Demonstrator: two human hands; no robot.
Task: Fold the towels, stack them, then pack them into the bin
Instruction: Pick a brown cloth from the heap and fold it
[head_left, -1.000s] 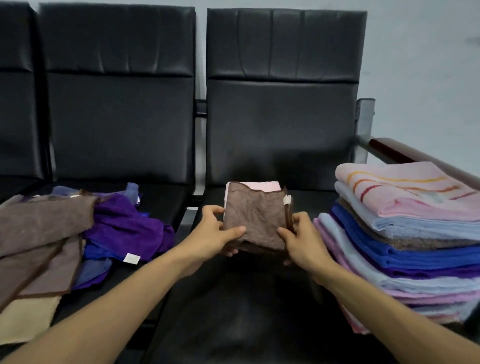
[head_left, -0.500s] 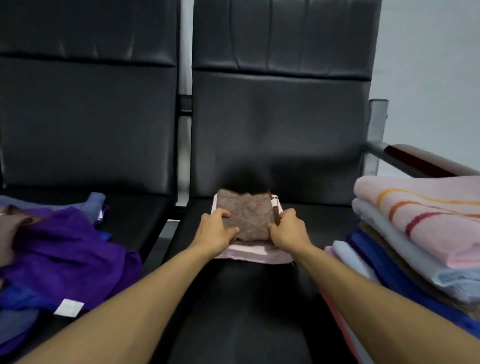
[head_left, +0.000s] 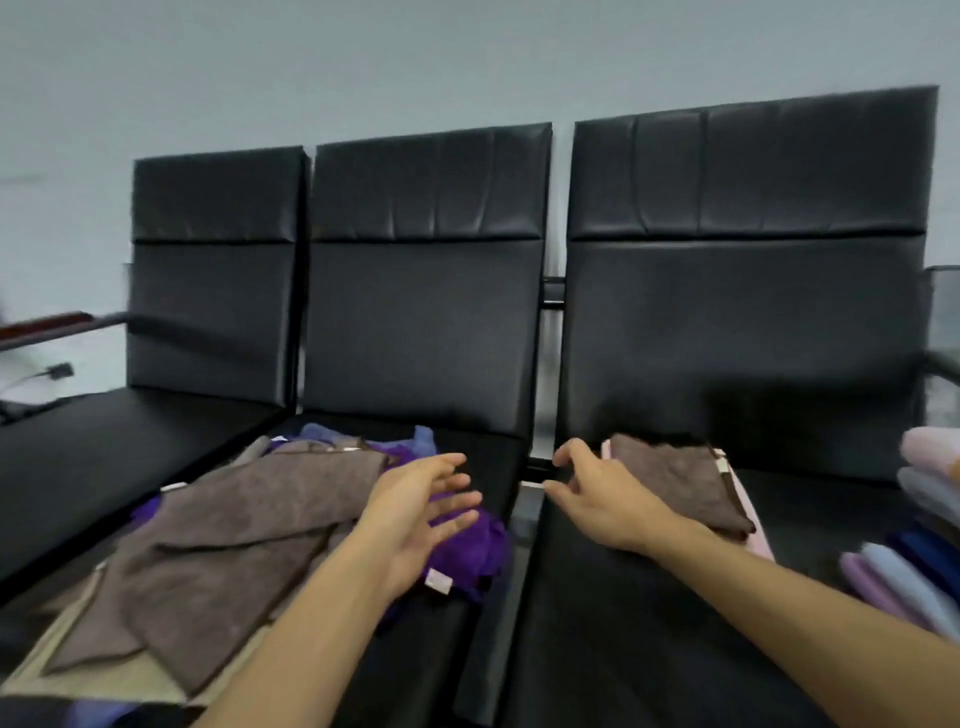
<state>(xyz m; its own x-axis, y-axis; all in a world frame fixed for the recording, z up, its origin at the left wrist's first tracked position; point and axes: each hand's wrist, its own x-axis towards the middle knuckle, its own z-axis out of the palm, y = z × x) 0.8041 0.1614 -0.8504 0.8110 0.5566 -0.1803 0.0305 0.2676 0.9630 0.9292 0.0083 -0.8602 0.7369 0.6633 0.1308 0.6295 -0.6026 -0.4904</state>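
Note:
A folded brown towel lies on a folded pink towel on the right seat. My right hand hovers just left of it with loosely curled fingers, holding nothing. My left hand reaches with spread fingers over the unfolded heap on the middle seat, above a purple towel and beside a large brown towel. A beige towel lies under the heap. No bin is in view.
A stack of folded towels in pink, blue and lilac sits at the right edge. The three black seats have tall backrests. The left seat holds a cable at its far edge. An armrest sticks out at left.
Both hands have let go of the folded brown towel, which now rests on the pink one. My view has swung left, and my left hand has moved over the unfolded heap.

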